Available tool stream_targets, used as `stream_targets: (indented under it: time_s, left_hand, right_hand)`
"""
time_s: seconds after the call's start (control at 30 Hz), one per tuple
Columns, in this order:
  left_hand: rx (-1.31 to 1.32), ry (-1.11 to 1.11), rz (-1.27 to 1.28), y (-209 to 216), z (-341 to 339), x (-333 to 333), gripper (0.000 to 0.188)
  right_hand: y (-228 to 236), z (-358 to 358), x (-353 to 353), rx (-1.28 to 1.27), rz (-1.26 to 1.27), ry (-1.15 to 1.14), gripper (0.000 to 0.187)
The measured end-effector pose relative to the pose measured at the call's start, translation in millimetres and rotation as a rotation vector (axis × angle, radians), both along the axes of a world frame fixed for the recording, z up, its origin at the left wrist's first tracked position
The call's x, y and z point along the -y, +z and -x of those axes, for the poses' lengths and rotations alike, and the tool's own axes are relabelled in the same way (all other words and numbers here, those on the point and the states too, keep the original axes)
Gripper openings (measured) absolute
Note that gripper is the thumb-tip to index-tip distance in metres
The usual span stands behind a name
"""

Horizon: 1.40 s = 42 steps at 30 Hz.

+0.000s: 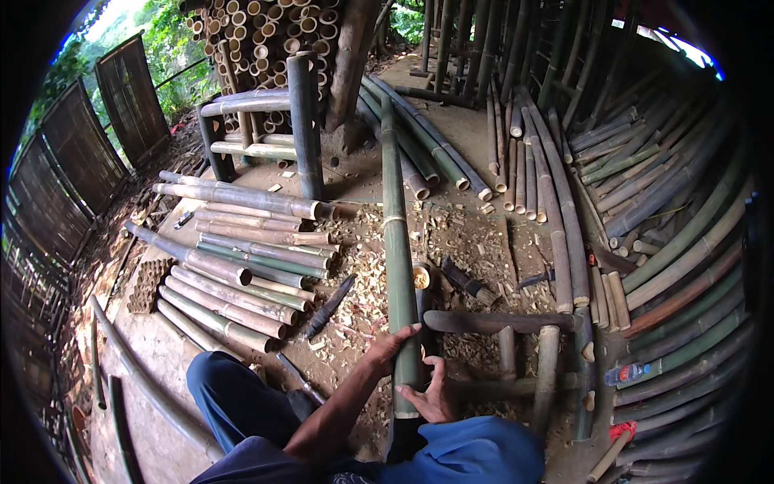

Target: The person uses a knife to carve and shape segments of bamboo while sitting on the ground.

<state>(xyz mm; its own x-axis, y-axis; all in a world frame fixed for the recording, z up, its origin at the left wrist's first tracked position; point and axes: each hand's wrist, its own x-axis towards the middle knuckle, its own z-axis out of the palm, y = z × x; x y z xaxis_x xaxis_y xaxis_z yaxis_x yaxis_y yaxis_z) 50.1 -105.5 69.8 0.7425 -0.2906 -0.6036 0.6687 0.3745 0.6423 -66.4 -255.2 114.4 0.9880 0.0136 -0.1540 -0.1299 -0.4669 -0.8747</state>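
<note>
A long green bamboo pole [396, 242] runs from between my knees away toward the far posts. My left hand [387, 347] is closed around its near part from the left, thumb lying across the top. A little closer to me, my right hand [434, 395] grips the same pole from the right, with its thumb against the side near the end. Just right of the pole is a low bamboo frame with a dark crossbar [500, 322]. The pole hides part of an upright bamboo piece with a pale open top [421, 278].
Cut bamboo lengths [234, 298] lie stacked at left, by a dark curved piece [330, 306] and a long thin tool [300, 377]. Shavings [363, 278] cover the ground. A bamboo stand [305, 129] rises behind. More poles [685, 323] and a plastic bottle [627, 373] lie right.
</note>
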Motion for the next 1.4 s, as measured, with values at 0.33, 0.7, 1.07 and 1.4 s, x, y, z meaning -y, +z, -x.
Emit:
stream_targets:
  time_s: [0.33, 0.7, 1.07, 1.4]
  left_hand:
    - [-0.063, -0.066, 0.282, 1.1, 2.3, -10.3, 0.064]
    - [-0.059, -0.035, 0.257, 1.8, 0.6, -5.3, 0.059]
    - [-0.024, -0.05, 0.224, -0.6, -0.1, -0.5, 0.063]
    - [-0.006, -0.022, 0.32, 23.9, -4.4, 4.6, 0.053]
  right_hand:
    - [-9.6, 1.0, -15.3, -0.333, -0.508, -0.06, 0.068]
    - [-15.0, -1.1, -16.5, -0.302, -0.502, -0.096, 0.068]
    - [-17.4, 0.4, -11.1, -0.34, -0.543, -0.118, 0.076]
    - [-33.1, -0.8, 12.0, -0.382, -0.78, -0.102, 0.087]
